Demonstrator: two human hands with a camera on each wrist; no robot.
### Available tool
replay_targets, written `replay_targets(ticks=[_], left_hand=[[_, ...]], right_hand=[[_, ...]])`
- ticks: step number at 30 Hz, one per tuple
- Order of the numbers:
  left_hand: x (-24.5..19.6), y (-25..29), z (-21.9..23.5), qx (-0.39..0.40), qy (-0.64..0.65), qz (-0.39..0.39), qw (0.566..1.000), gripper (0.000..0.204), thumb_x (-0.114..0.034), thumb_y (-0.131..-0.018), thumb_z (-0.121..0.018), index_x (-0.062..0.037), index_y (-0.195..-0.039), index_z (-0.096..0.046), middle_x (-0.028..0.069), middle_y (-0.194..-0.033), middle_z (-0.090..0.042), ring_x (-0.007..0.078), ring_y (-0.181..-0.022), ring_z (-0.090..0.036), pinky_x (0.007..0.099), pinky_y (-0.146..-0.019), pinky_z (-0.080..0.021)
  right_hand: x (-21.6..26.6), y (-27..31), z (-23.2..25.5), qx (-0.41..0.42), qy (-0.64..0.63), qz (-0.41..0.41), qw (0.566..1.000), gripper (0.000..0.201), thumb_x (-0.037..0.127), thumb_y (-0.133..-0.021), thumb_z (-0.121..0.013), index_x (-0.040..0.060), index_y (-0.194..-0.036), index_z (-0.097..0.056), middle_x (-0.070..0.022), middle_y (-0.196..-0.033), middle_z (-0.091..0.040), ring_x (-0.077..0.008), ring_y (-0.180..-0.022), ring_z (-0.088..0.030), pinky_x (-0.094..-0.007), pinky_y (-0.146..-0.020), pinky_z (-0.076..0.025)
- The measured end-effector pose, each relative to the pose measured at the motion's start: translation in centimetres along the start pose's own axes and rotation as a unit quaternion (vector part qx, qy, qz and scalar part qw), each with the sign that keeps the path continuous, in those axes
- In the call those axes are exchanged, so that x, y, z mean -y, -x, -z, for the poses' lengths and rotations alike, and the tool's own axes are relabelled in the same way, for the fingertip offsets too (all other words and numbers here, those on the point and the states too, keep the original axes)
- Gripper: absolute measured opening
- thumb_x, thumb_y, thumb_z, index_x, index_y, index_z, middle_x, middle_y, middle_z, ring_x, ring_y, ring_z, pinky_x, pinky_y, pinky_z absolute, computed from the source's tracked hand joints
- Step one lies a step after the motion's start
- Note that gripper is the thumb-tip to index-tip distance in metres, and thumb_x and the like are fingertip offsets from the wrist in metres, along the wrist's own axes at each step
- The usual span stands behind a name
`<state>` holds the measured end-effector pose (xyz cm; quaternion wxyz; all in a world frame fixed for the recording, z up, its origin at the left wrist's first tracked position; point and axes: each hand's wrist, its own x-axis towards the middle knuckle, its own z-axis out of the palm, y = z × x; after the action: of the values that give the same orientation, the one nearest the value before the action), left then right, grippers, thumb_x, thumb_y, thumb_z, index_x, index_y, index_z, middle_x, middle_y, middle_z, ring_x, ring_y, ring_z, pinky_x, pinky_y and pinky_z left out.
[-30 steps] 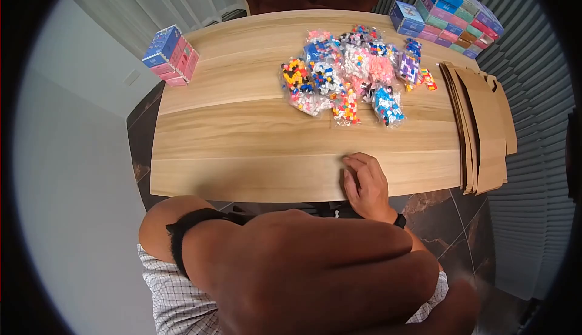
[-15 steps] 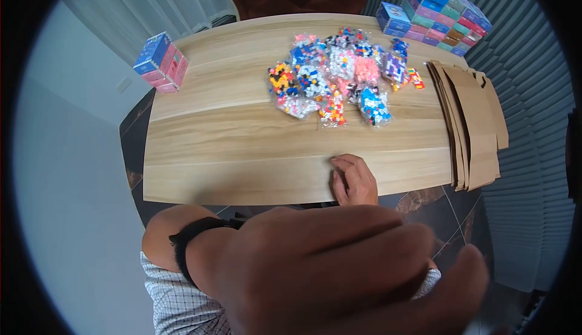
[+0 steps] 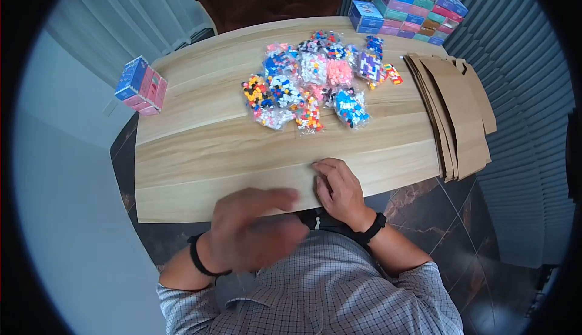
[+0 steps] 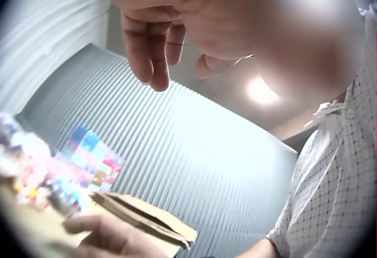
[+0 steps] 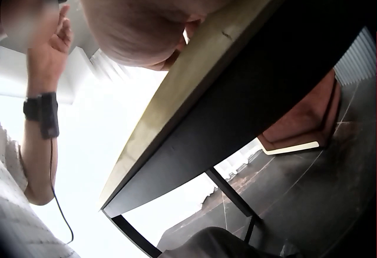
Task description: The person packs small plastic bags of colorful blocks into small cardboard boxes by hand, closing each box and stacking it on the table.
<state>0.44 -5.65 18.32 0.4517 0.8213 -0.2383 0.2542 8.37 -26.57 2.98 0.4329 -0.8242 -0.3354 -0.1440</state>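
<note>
My left hand (image 3: 248, 229) is raised in front of my body near the table's front edge, blurred in the head view. Its fingers (image 4: 140, 55) hang loosely bent in the left wrist view, and nothing is in them. On the front edge of the wooden table (image 3: 200, 183) rests my right hand (image 3: 341, 190), loosely curled and holding nothing. Beyond both hands lies a heap of clear bags of small colourful building bricks (image 3: 309, 80). A bag of blue and white bricks (image 3: 351, 107) lies at its near right side.
Flat brown cardboard bags (image 3: 451, 113) are stacked along the right edge. A pile of colourful small boxes (image 3: 418, 10) stands at the back right, and a short stack of boxes (image 3: 141, 86) at the left. Behind the table is a brown chair (image 3: 267, 1).
My left hand has come down from close before the head camera toward the table's front edge. The head view has shifted; the right hand stays on the table edge.
</note>
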Motion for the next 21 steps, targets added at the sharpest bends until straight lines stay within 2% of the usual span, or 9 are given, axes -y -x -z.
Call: replay_targets(ticks=[2,4,6,7,9,10,13,16,21], left_hand=[[3.9,2.6,-0.7,-0.014,-0.071,-0.012,0.997,0.032,0.0,-0.081,-0.085,-0.0006,-0.107,-0.066,0.0131,-0.092,-0.071,0.0272,-0.077,-0.07,0.0351,-0.066,-0.056],[6.8,5.6,-1.8,-0.044,-0.061,0.122,0.99,0.012,0.001,-0.092,-0.075,-0.0022,-0.097,-0.064,0.0109,-0.09,-0.067,0.0239,-0.078,-0.066,0.0311,-0.074,-0.053],[8.9,8.2,-2.2,-0.066,-0.084,0.211,0.972,0.011,-0.002,-0.094,-0.074,-0.0007,-0.092,-0.063,0.0123,-0.085,-0.064,0.0275,-0.074,-0.065,0.0327,-0.068,-0.052],[9.9,9.0,-2.2,-0.078,-0.094,0.252,0.96,0.013,-0.003,-0.095,-0.073,0.0,-0.089,-0.062,0.013,-0.082,-0.063,0.0293,-0.071,-0.064,0.0334,-0.064,-0.051],[11.6,10.7,-1.6,-0.084,-0.15,0.256,0.951,0.019,-0.006,-0.098,-0.07,-0.0001,-0.084,-0.061,0.0134,-0.078,-0.06,0.0294,-0.068,-0.06,0.0344,-0.063,-0.047],[11.8,11.2,-1.6,-0.086,-0.177,0.258,0.946,0.022,-0.007,-0.1,-0.069,-0.0002,-0.081,-0.06,0.0137,-0.077,-0.058,0.0295,-0.066,-0.058,0.0349,-0.062,-0.046],[12.1,11.6,-2.0,-0.106,-0.161,0.295,0.936,0.025,-0.008,-0.098,-0.07,-0.0005,-0.077,-0.059,0.0147,-0.072,-0.056,0.0327,-0.065,-0.057,0.0401,-0.062,-0.045],[12.2,11.5,-2.6,-0.027,-0.244,0.198,0.949,0.023,-0.009,-0.094,-0.073,-0.002,-0.076,-0.06,0.0145,-0.071,-0.057,0.0363,-0.068,-0.058,0.0438,-0.063,-0.047],[11.7,10.8,-3.1,-0.027,-0.263,0.179,0.948,0.024,-0.007,-0.09,-0.075,-0.0048,-0.072,-0.058,0.0135,-0.068,-0.057,0.0368,-0.066,-0.058,0.0463,-0.061,-0.045]], right_hand=[[0.0,-0.1,0.1,0.003,-0.01,-0.005,1.0,0.033,-0.004,-0.088,-0.07,-0.0001,-0.121,-0.066,-0.0182,-0.118,-0.067,-0.0345,-0.101,-0.069,-0.0399,-0.085,-0.058],[0.1,-0.2,0.4,0.011,-0.047,-0.041,0.998,0.034,-0.004,-0.089,-0.069,-0.0001,-0.123,-0.066,-0.0174,-0.12,-0.066,-0.0316,-0.099,-0.069,-0.0382,-0.085,-0.058],[0.5,-0.4,0.9,0.025,-0.11,-0.111,0.987,0.034,-0.003,-0.09,-0.067,-0.0002,-0.124,-0.066,-0.0165,-0.121,-0.065,-0.0283,-0.098,-0.069,-0.0369,-0.085,-0.058],[0.3,-0.9,1.3,0.017,-0.123,-0.113,0.986,0.034,-0.004,-0.091,-0.067,-0.0005,-0.125,-0.066,-0.0161,-0.121,-0.064,-0.0264,-0.097,-0.069,-0.0358,-0.084,-0.057],[-0.6,-1.8,2.7,0.005,-0.152,-0.123,0.981,0.035,-0.004,-0.091,-0.066,-0.0012,-0.127,-0.065,-0.0154,-0.122,-0.063,-0.0225,-0.093,-0.068,-0.0335,-0.083,-0.057],[-1.3,-2.7,3.6,-0.011,-0.133,-0.103,0.986,0.034,-0.003,-0.091,-0.067,-0.0019,-0.125,-0.066,-0.0141,-0.115,-0.064,-0.0207,-0.091,-0.067,-0.0326,-0.082,-0.056],[-2.4,-6.4,6.7,-0.035,-0.106,-0.082,0.99,0.031,0.0,-0.093,-0.068,-0.0029,-0.124,-0.066,-0.0141,-0.109,-0.067,-0.0214,-0.091,-0.068,-0.0326,-0.08,-0.056],[-3.6,-9.9,8.6,-0.068,-0.087,-0.123,0.986,0.03,0.007,-0.095,-0.069,-0.0032,-0.123,-0.067,-0.0165,-0.109,-0.071,-0.0248,-0.094,-0.07,-0.0338,-0.082,-0.056],[-9.1,-17.8,10.7,-0.098,0.044,-0.131,0.986,0.042,0.02,-0.095,-0.072,-0.0048,-0.128,-0.065,-0.0239,-0.123,-0.071,-0.0374,-0.108,-0.071,-0.0434,-0.095,-0.055]])
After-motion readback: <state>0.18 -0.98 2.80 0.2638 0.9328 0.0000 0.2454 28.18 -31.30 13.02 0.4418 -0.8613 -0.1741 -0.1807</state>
